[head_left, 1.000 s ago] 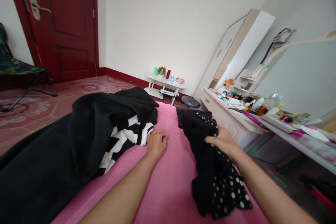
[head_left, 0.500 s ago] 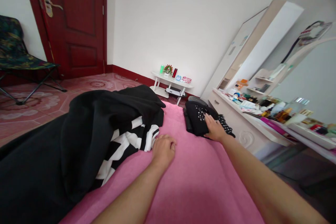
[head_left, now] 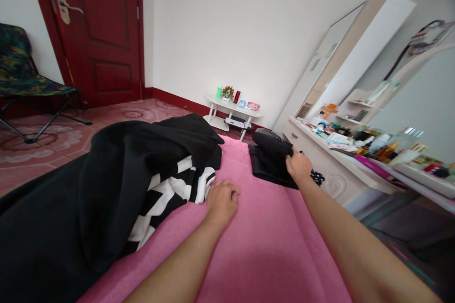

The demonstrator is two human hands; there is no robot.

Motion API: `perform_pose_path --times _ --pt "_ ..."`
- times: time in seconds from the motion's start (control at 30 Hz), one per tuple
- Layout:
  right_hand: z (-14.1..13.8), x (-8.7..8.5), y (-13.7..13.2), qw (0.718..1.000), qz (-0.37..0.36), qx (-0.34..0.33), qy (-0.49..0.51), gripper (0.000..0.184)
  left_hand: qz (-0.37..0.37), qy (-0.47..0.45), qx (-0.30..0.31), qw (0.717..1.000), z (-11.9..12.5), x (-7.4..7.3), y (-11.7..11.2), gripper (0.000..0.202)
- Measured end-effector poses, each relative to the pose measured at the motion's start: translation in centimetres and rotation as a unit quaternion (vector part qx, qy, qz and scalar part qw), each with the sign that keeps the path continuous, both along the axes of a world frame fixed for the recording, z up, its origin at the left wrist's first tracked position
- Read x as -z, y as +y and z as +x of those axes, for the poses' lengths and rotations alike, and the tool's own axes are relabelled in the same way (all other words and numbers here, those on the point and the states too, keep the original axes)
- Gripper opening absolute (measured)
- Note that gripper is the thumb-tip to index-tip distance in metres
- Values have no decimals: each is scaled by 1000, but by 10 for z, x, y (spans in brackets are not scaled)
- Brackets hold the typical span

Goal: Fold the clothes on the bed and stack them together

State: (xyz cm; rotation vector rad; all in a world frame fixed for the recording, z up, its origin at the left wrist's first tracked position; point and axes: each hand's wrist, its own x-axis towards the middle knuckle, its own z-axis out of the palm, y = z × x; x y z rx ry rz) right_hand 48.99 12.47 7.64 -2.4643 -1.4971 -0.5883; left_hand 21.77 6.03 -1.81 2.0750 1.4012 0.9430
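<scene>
My right hand (head_left: 299, 165) is closed on the edge of a black garment (head_left: 270, 144) with white dots, folded back on itself at the bed's far right. Beneath the raised fold lies a flat, shiny black folded piece of clothing (head_left: 268, 165). A dotted end (head_left: 317, 178) of the garment pokes out right of my wrist. My left hand (head_left: 222, 201) rests on the pink bedspread (head_left: 263, 232) with its fingers loosely curled in and nothing visible in them. Beside it, close against the fingers, is the end of a black-and-white patterned cloth (head_left: 168, 194), partly under a large heaped black garment (head_left: 117, 170).
A white dressing table (head_left: 341, 161) crowded with bottles and a mirror stands along the right. Beyond the bed is a small white table (head_left: 231, 104) holding a flower pot and cups. At left are a folding camouflage chair (head_left: 35, 83) and a red door (head_left: 103, 33).
My right hand has gone from lying flat on the dotted black garment to gripping its edge and lifting it back, uncovering the shiny black piece. My left hand has stayed in place.
</scene>
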Motion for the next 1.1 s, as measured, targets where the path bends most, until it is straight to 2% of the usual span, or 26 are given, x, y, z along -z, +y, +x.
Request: perform_pose_path --times 0.1,0.23,0.33,0.4,0.47,0.57,0.67,0.73,0.83,0.9,0.97,1.03,1.1 --pt "-22 12 4 997 24 55 39 47 -4 1 0 1000 0 -1 0 22" --pt "-55 51 -1 1000 -14 -17 0 69 2 3 1 1000 0 0 0 22" --pt "-66 69 -5 999 -5 -26 -28 81 5 3 1 1000 0 0 0 22" --pt "-66 71 -5 999 8 -31 -42 80 4 4 2 1000 0 -1 0 23" --pt "-65 67 -2 996 10 -71 -53 79 1 6 3 1000 0 -1 0 23" --pt "-68 62 5 984 -68 -161 -33 81 5 8 6 1000 1 0 0 23" --pt "-75 55 12 966 -160 -205 5 76 21 9 7 1000 1 1 1 23" --pt "-78 46 17 962 -158 -222 15 65 28 7 9 1000 1 3 2 23" --pt "-75 36 20 975 -29 -218 -7 56 31 4 10 999 1 4 2 23" --pt "-66 39 22 982 44 -181 -15 56 31 2 10 999 1 5 2 22" --pt "-57 50 25 988 28 -153 9 59 32 2 10 999 1 5 2 22" --pt "-48 58 28 987 -36 -149 48 64 31 3 12 999 1 6 2 23" --pt "-41 56 31 980 -91 -158 81 67 30 5 14 999 1 6 3 23"
